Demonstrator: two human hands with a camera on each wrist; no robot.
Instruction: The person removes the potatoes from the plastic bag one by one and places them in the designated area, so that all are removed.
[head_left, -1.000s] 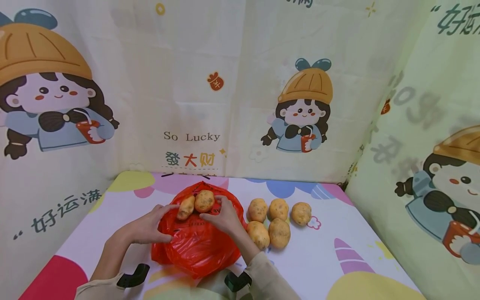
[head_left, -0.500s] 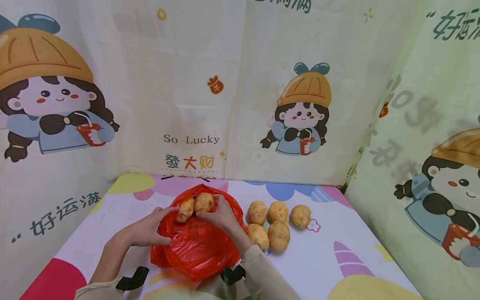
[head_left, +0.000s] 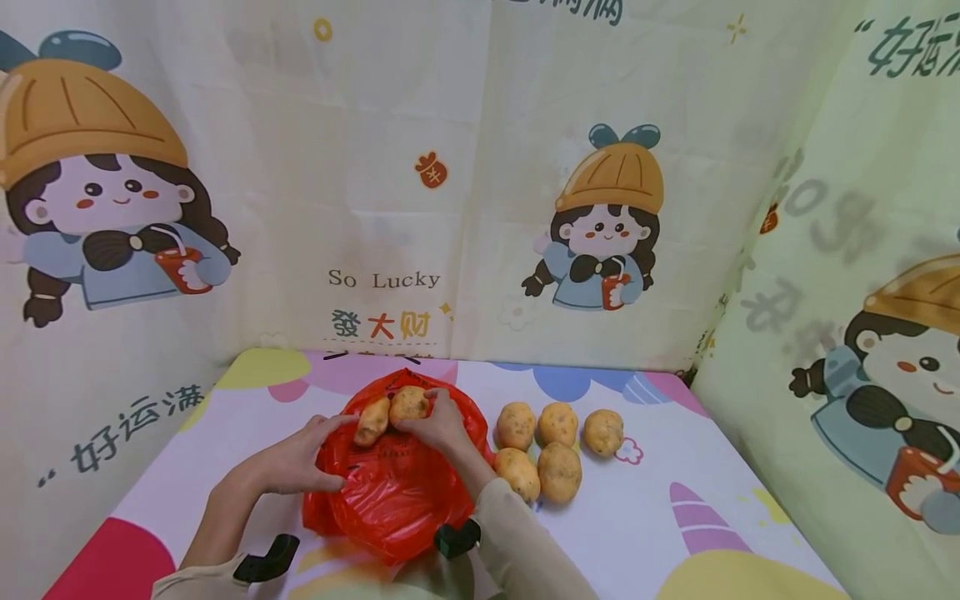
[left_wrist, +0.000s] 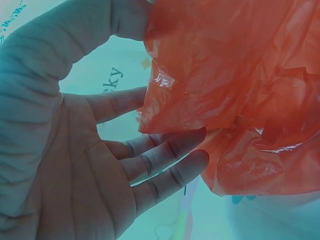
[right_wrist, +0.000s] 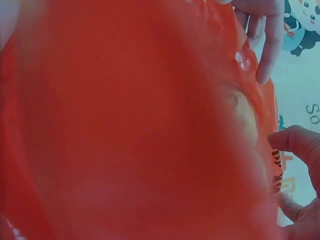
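A red plastic bag (head_left: 397, 492) lies open on the table, its mouth spread wide. Two potatoes rest in its mouth: a slim potato (head_left: 372, 422) on the left and a rounder potato (head_left: 409, 406) on the right. My right hand (head_left: 442, 425) holds the rounder one, fingers behind and thumb in front. At the bag's left edge, my left hand (head_left: 300, 458) spreads thumb and fingers apart. In the left wrist view its straight fingers (left_wrist: 170, 175) touch the red plastic. Red film hides most of the right wrist view, where part of a potato (right_wrist: 245, 120) shows.
Several loose potatoes (head_left: 559, 472) sit right of the bag in two rows. The patterned table (head_left: 600, 542) is bounded by printed cloth walls (head_left: 480, 250) at the back and both sides.
My right wrist and forearm have shifted slightly left, and the right thumb lies closer against the rounder potato. The left hand and the bag stay nearly as they were.
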